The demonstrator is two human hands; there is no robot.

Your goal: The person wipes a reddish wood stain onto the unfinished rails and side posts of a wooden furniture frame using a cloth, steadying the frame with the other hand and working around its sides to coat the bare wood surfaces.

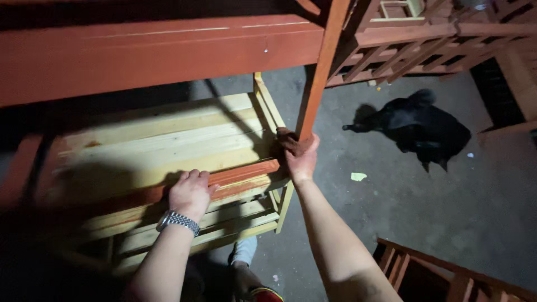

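Head view: the left hand (191, 193), with a metal wristwatch (178, 221) on its wrist, is laid palm down at lower centre of the frame, its fingers curled over the red-painted front rail (246, 173) of a wooden rack (168, 140). The right hand (298, 154) is seen just right of centre, closed around the foot of a slanted red post (321, 67) where that post meets the rack's front right corner. Both hands are thus gripping wood, the left on the rail, the right on the post.

The rack is spread across the left and centre of the frame, its top made of pale unpainted slats, with further pale slats visible below the rail. A broad red beam (156, 53) is stretched across the upper left, above the rack, and the post rises to the top edge beside it.

A black animal (417, 126) is seen lying on the grey concrete floor (447, 212) at right of centre, well apart from the hands. A small pale scrap (358, 177) lies on the floor between it and the right forearm. More red-painted wooden frames (414, 47) are stacked at upper right, and another red frame (442, 271) shows at lower right.
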